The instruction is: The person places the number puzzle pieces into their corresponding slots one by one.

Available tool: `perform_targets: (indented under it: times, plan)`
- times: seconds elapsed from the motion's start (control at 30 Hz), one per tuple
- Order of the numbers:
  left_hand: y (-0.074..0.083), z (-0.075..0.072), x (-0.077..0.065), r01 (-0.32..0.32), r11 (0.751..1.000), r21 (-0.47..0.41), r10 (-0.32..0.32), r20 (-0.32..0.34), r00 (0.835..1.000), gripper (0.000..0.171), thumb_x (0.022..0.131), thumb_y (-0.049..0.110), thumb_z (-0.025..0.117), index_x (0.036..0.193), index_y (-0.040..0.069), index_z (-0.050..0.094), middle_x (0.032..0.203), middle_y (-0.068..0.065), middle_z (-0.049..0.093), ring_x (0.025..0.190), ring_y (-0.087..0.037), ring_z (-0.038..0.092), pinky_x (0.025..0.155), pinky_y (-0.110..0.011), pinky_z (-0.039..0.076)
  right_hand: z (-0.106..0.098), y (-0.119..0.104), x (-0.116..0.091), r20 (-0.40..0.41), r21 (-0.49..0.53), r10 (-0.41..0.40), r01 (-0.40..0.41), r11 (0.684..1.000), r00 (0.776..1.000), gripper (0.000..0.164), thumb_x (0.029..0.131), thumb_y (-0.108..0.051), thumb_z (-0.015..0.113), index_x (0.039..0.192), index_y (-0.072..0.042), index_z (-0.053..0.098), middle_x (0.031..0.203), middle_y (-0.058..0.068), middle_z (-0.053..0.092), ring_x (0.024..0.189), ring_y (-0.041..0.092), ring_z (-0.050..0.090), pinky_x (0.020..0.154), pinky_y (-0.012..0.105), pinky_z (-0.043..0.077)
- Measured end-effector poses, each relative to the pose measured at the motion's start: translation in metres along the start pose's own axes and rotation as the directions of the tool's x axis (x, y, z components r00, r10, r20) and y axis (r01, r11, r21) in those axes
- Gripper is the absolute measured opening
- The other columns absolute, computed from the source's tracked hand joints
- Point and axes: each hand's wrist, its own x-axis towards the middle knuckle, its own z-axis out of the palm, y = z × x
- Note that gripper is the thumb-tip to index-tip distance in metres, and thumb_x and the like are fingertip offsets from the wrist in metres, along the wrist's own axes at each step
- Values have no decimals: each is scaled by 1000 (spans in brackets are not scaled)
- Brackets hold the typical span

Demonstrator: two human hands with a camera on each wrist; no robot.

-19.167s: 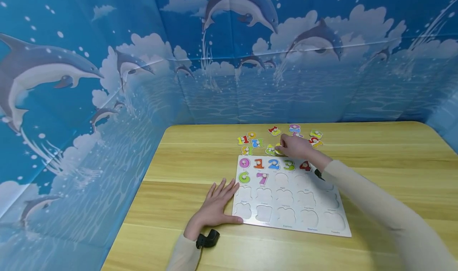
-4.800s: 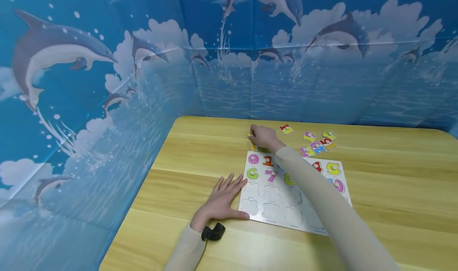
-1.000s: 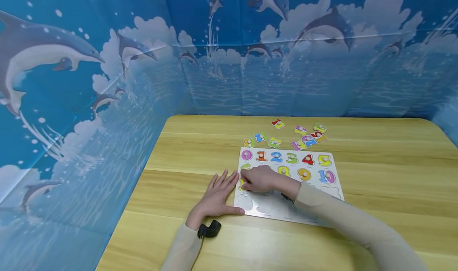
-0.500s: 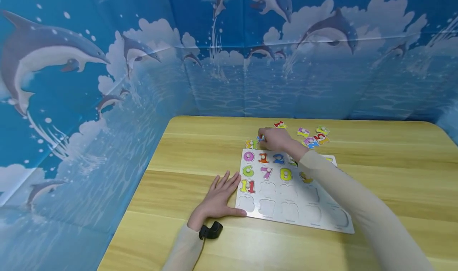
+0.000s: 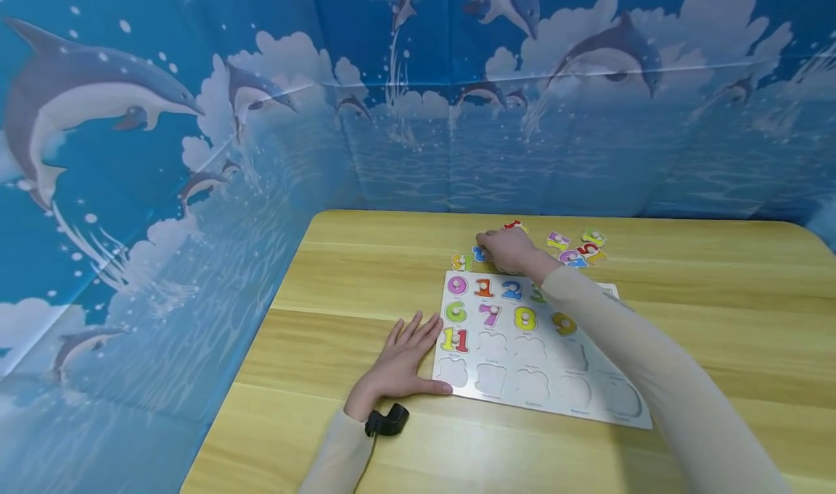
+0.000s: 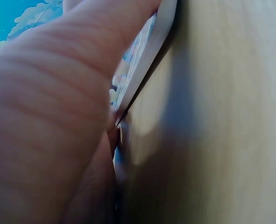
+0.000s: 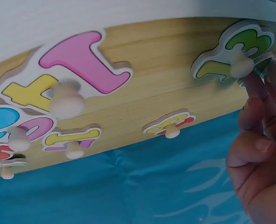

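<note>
My right hand (image 5: 512,251) is behind the white number puzzle board (image 5: 545,367), fingers curled at the blue-and-green 12 piece (image 5: 479,254). In the right wrist view, the right hand (image 7: 259,168) overlaps that piece, so its knob is hidden. Close beside the fingertips lies the green 13 piece (image 7: 247,44) with its wooden knob. My left hand (image 5: 401,367) rests spread on the table, fingers along the board's left edge and thumb at its near corner. Number pieces such as the 8 (image 5: 525,318) and the 11 (image 5: 455,340) sit in the board's slots.
Several loose number pieces lie along the table's back, among them a pink-and-yellow 14 piece (image 7: 82,65) and an orange-and-green piece (image 5: 461,262). Beyond the wooden table (image 5: 339,349) hangs a blue dolphin-print curtain (image 5: 405,167). My right forearm covers part of the board.
Over the longer span, the 5, 8, 9, 10 and 11 pieces entered the board. In the last second my right hand left the 11 and went back to the 12. The left hand stayed.
</note>
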Motion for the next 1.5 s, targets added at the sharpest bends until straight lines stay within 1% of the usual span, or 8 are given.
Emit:
perform_targets:
  times: [0.17, 0.43, 0.6, 0.8, 1.0, 1.2, 1.33, 1.5]
  plan:
    - [0, 0, 1, 2, 1000, -2, -2, 3, 1000, 108, 76, 67, 64, 154, 15, 9, 159, 2, 4, 143, -22, -7, 112, -44, -8, 2, 7, 0, -63, -10, -43, 42, 999, 997, 7, 96, -14, 56, 99, -8, 56, 83, 4, 57, 64, 20, 56, 50, 35, 48]
    - [-1, 0, 0, 9, 1000, 0, -9, 4, 1000, 108, 76, 68, 63, 154, 17, 8, 159, 5, 3, 143, -21, -7, 112, -43, -8, -3, 15, -16, -222, 126, -30, 59, 990, 975, 15, 93, -17, 51, 80, -13, 45, 65, 0, 41, 50, 16, 36, 45, 29, 24]
    - [-1, 1, 0, 7, 1000, -9, -7, -3, 1000, 107, 76, 68, 63, 154, 16, 9, 159, 4, 4, 143, -20, -7, 112, -43, -8, -4, 9, -36, -246, 153, -52, 92, 984, 968, 18, 92, -21, 54, 77, -15, 45, 60, -3, 40, 46, 13, 33, 43, 28, 19]
    - [1, 0, 0, -3, 1000, -23, 3, -9, 1000, 107, 77, 66, 64, 154, 15, 11, 159, 2, 6, 143, -23, -6, 112, -45, -7, 3, -10, -63, -276, 138, -101, 144, 980, 956, 25, 91, -24, 59, 71, -17, 46, 54, -7, 37, 43, 10, 31, 42, 25, 18]
    - [0, 0, 1, -4, 1000, -3, 4, -12, 1000, 107, 77, 66, 63, 154, 14, 11, 159, 1, 7, 143, -24, -5, 112, -46, -6, 11, -37, -89, -217, 242, -71, 124, 962, 974, 29, 90, -26, 62, 66, -19, 47, 51, -9, 39, 43, 8, 34, 42, 25, 22]
    - [-1, -1, 2, 12, 1000, 0, -12, -2, 1000, 108, 76, 68, 62, 154, 16, 8, 159, 4, 5, 143, -20, -7, 112, -43, -9, 22, -57, -110, -86, 385, 12, 22, 923, 996, 32, 89, -28, 62, 62, -19, 48, 52, -8, 40, 48, 8, 37, 46, 24, 25]
    - [-2, 0, 2, 9, 1000, 1, -9, -3, 1000, 108, 76, 69, 62, 154, 16, 9, 159, 4, 5, 143, -21, -7, 112, -43, -8, 27, -67, -120, -2, 438, 54, -48, 898, 999, 35, 89, -29, 63, 59, -18, 49, 51, -7, 41, 48, 10, 40, 48, 25, 27]
    - [-2, 2, 3, 13, 1000, -2, -13, 3, 1000, 108, 76, 69, 62, 154, 17, 8, 159, 5, 4, 143, -20, -8, 112, -42, -9, 30, -76, -129, 45, 436, 113, -121, 892, 993, 35, 88, -30, 64, 58, -17, 51, 52, -6, 45, 51, 11, 43, 48, 26, 30]
